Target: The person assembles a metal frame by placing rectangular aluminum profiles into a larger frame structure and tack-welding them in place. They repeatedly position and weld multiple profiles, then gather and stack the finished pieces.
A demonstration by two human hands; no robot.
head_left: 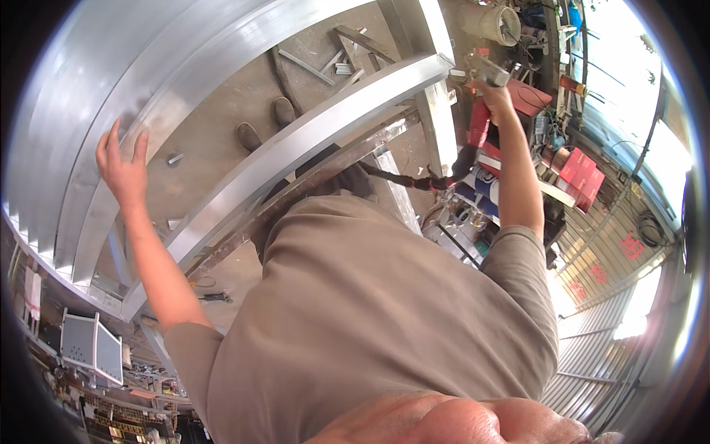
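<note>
Where the silver panel [140, 74] gets cut off toward ten o'clock, the left hand [124, 174] spreads open over it, contact unclear; toward half past one, the right hand [497, 98] grips a blurred silvery tool [495, 73], its outline hard to read.

Honestly the big metal panel [111, 63] is all shiny silver, and the curved beam [303, 138] pretty much matches. T-shirt [392, 296] is plain dusty brown, shoes [248, 137] are darker brown, bucket [479, 22] is kinda off-white. Boxes [580, 176] are bright red, same as the painted marks [632, 246] on that ridged, greyish-tan wall [608, 248].
</note>
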